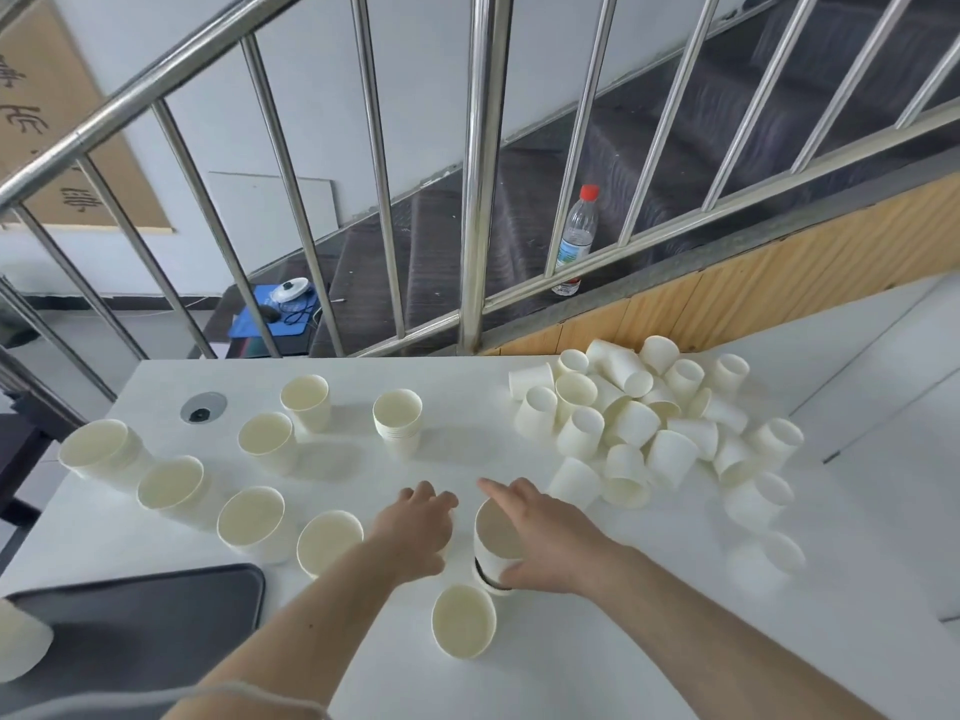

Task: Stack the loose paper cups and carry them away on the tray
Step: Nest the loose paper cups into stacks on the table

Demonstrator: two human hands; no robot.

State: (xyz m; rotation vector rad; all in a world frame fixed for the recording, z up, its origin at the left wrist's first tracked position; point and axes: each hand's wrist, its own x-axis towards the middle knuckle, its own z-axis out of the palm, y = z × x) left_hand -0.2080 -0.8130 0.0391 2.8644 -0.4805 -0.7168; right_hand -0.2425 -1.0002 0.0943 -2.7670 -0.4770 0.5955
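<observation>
our right hand (545, 543) wraps a short upright stack of cups (497, 543), its long axis vertical, standing on the white table (571, 657) right in front of us. the heap of loose cups (644, 423) lies ahead and to the right, nearer that hand. our left hand (415, 527) rests just left of the stack, fingers curled downward; whether it holds a cup we cannot tell. the dark tray (145, 610) waits at near left.
</observation>
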